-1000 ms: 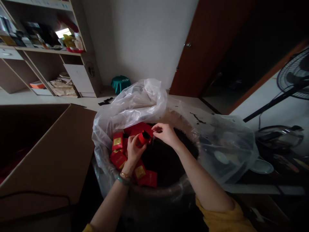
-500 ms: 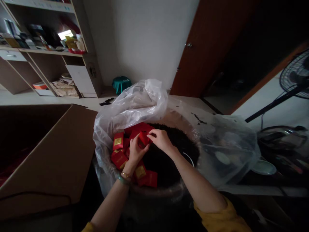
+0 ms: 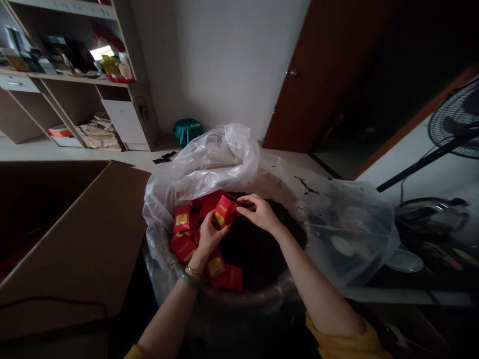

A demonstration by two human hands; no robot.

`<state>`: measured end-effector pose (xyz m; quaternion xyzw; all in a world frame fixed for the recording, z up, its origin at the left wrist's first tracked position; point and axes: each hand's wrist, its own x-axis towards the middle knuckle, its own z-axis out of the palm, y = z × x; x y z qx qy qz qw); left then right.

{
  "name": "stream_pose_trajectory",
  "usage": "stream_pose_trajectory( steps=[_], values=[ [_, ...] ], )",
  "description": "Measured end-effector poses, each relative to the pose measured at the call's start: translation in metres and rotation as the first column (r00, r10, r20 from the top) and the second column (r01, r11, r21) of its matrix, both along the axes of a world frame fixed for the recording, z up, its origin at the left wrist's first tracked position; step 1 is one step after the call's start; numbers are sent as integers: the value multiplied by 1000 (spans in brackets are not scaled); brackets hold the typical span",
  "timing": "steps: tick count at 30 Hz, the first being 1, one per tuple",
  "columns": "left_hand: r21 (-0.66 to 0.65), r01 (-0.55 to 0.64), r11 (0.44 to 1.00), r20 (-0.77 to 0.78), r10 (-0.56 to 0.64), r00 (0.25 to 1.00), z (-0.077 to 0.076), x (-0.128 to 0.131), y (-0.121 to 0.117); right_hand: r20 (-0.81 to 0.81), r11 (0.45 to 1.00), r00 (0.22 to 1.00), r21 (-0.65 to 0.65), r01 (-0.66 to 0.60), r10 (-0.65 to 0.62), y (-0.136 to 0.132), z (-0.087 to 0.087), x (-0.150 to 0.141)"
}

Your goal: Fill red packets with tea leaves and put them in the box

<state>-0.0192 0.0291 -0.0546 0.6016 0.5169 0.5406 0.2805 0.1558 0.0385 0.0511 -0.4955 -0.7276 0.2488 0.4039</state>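
My left hand is closed around a small red packet with gold print and a gold patch, held upright above a round tub. My right hand is just right of the packet's top, thumb and forefinger a little apart with nothing visible between them; whether a fingertip touches the packet I cannot tell. Below lies dark loose material that resembles tea leaves. More red packets with gold labels are heaped on the tub's left side. A clear plastic bag lines the tub and bunches over its far rim.
An open cardboard box stands to the left. On the right, clear plastic spreads beside a glass lid and a standing fan. Behind are a shelf desk, a teal covered bin and a brown door.
The packet in my left hand has turned so its gold-marked front shows. My right hand has drawn back to the right from it, its fingers parting.
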Motion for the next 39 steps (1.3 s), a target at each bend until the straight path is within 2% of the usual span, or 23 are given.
stream_pose_trajectory(
  steps=[2,5,7,10,12,14,16,20,23,25,28,30,32,33,35,37,39],
  values=[
    [51,23,998,-36,-21,999,0,0,-1,125,995,992,96,3,-15,-3,2,-7],
    [113,43,993,-91,-32,995,-1,-1,-1,273,995,962,93,-23,-3,1,2,-15],
    [135,58,989,-136,-39,990,-4,-1,0,250,998,967,15,-58,52,5,0,-15],
    [156,87,984,-192,-57,980,-7,0,2,126,990,985,-99,-102,114,8,-1,-9],
    [155,99,983,-204,-66,977,-8,0,1,117,987,986,-117,-107,121,7,1,-5],
    [148,91,985,-189,-62,980,-7,0,1,184,989,974,-91,-114,130,4,6,-4],
    [142,82,986,-166,-57,984,-6,0,0,289,986,944,-90,-137,158,0,12,-7],
    [109,97,989,-169,-78,983,-4,1,-2,519,957,822,-273,-101,235,-5,22,-21],
    [66,114,991,-191,-100,977,-3,2,-3,579,934,771,-354,-53,264,-5,20,-31],
    [33,111,993,-196,-103,975,-3,2,-3,552,932,788,-355,-75,273,-3,17,-33],
    [5,53,999,-167,-52,985,-2,-1,-3,380,964,899,-230,-136,218,-1,11,-23],
    [14,-23,1000,-121,24,992,-1,-3,-2,227,985,966,-147,-89,121,-2,6,-12],
    [28,-86,996,-75,88,993,1,-4,-2,211,982,976,-187,-12,52,-7,-5,-2],
    [30,-108,994,-59,110,992,2,-4,-2,278,970,958,-243,3,66,-11,-12,0],
    [30,-128,991,-45,130,991,3,-4,-2,493,950,862,-308,46,118,-20,-28,-1],
    [35,-132,991,-45,133,990,3,-3,-2,663,950,747,-258,174,43,-30,-44,-10],
    [44,-118,992,-56,120,991,2,-3,-1,740,955,673,-205,215,7,-37,-56,-22]
  ],
)
